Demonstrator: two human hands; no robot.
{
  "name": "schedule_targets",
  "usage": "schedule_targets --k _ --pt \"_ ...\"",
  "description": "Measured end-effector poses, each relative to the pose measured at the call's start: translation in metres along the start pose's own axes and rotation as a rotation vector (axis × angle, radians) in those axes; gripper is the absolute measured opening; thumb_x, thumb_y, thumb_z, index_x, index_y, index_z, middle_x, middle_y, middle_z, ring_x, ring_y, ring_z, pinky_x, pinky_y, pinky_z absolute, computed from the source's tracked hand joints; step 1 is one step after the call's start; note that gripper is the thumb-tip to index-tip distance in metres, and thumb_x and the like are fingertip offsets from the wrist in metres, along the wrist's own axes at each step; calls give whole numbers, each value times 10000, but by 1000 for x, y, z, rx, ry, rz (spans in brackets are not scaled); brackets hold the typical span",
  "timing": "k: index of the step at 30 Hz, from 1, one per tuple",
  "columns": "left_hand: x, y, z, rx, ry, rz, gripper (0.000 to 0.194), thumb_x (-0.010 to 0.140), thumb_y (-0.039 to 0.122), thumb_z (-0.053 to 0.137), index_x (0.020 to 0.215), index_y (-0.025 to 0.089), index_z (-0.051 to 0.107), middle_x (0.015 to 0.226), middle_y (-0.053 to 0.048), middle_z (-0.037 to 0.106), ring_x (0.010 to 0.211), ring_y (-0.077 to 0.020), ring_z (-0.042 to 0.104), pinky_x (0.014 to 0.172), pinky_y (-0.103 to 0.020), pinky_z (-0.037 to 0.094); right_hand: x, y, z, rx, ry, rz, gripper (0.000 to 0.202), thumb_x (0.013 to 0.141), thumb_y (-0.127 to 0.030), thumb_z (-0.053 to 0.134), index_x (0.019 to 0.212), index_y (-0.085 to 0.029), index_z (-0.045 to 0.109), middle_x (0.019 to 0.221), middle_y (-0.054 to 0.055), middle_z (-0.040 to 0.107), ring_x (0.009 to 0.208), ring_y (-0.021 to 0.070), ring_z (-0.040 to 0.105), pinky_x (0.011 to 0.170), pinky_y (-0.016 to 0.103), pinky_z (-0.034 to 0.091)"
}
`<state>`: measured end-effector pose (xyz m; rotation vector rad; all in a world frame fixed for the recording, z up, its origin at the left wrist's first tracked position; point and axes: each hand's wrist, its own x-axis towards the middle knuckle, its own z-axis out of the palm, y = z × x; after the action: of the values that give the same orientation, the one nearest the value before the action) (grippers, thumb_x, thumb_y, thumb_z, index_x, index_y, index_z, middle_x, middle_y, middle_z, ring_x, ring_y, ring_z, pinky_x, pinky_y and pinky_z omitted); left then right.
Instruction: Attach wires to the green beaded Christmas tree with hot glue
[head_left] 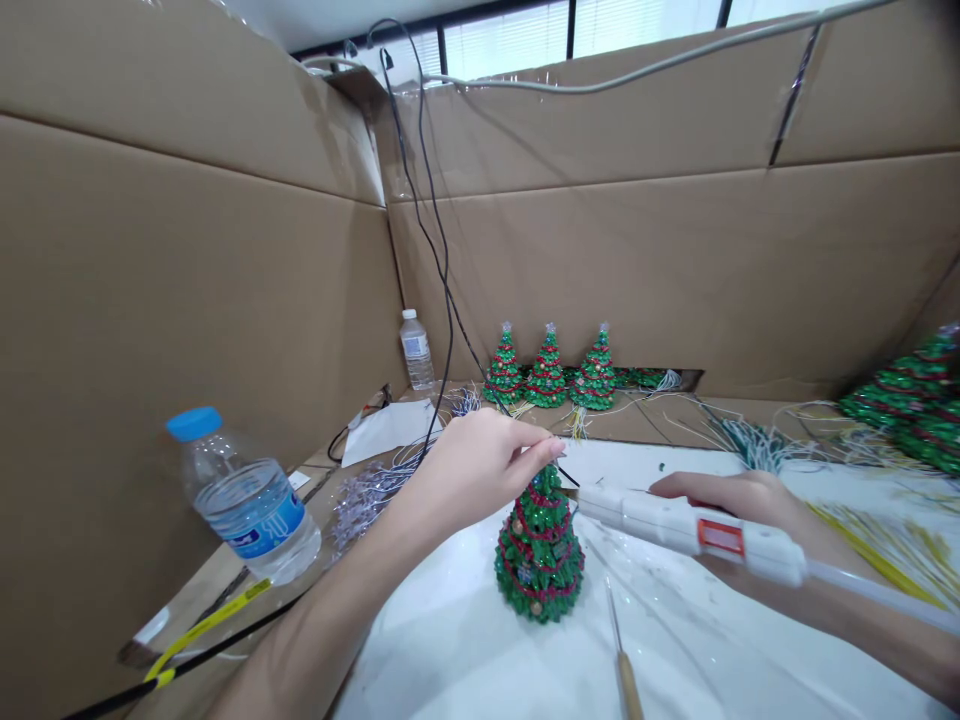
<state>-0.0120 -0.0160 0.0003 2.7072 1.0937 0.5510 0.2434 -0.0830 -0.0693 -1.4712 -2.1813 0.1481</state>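
Observation:
A small green beaded Christmas tree (538,560) with red garlands stands upright on the white work surface. My left hand (480,455) reaches over from the left and pinches its tip between thumb and forefinger; the fingers hide the very top. My right hand (750,495) is wrapped round a white glue gun (660,518), its nozzle pointing left, close beside the upper part of the tree. A clear glue stick (877,590) runs out of the gun's back end. Just right of the tree lies a thin metal pick with a wooden handle (628,685).
Three finished-looking trees (546,370) stand in a row at the back. More trees (919,400) and yellow strands (892,545) lie at the right. Left are a large water bottle (259,520), a smaller bottle (416,350) and wired clear pieces (367,505). Black cables (442,250) hang down; cardboard walls (187,250) surround everything.

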Motion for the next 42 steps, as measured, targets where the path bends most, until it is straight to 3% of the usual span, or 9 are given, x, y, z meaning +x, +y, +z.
schedule_targets --k 11,18,20,23,25,30,37,42 --pt "0 -3 2 -13 17 32 418 945 379 412 598 169 511 529 40 414 500 -90 287 491 -224 187 -4 -1 2 -80 63 -6 261 740 -246 484 928 -245 665 676 -2 712 539 165 643 504 246 430" --pt "0 -4 3 -16 23 30 421 944 382 415 583 169 442 509 46 360 499 -86 266 489 -225 177 -7 1 2 -330 162 -131 280 740 -260 513 984 -259 651 716 16 723 550 192 665 484 251 417" --pt "0 -3 3 -20 24 36 428 945 378 412 573 167 434 504 45 350 494 -86 262 486 -230 175 -4 -2 -3 -335 131 -112 249 709 -229 533 918 -270 662 626 -8 692 478 179 628 443 241 377" --pt "0 -3 3 -32 23 38 427 943 370 411 570 165 444 511 43 353 494 -86 264 486 -232 179 4 -12 -15 -260 -11 17 230 682 -141 510 777 -282 664 573 -21 660 453 154 602 423 220 343" --pt "0 -3 3 -37 22 37 417 941 362 413 576 165 450 517 43 351 497 -85 259 488 -229 181 9 -21 -22 -185 -114 110 200 733 -155 491 736 -273 652 592 -11 658 424 130 566 398 209 320" --pt "0 -3 4 -44 13 36 406 941 364 412 588 166 451 505 45 363 490 -81 268 481 -220 178 18 -33 -25 -209 -113 253 216 721 -259 556 512 -232 506 464 -1 566 380 128 467 359 221 276" --pt "-1 -2 1 -38 13 12 365 935 353 431 685 176 630 552 30 455 501 -91 282 491 -216 197 18 -34 -24 -201 -77 214 222 736 -265 537 518 -230 519 466 13 582 375 143 492 358 234 309" --pt "-1 0 1 -17 20 -5 380 936 366 436 681 183 649 539 37 447 515 -96 300 490 -212 198 1 -16 -19 -61 -56 121 111 762 -241 535 726 -252 640 562 -4 649 436 138 578 372 204 361"
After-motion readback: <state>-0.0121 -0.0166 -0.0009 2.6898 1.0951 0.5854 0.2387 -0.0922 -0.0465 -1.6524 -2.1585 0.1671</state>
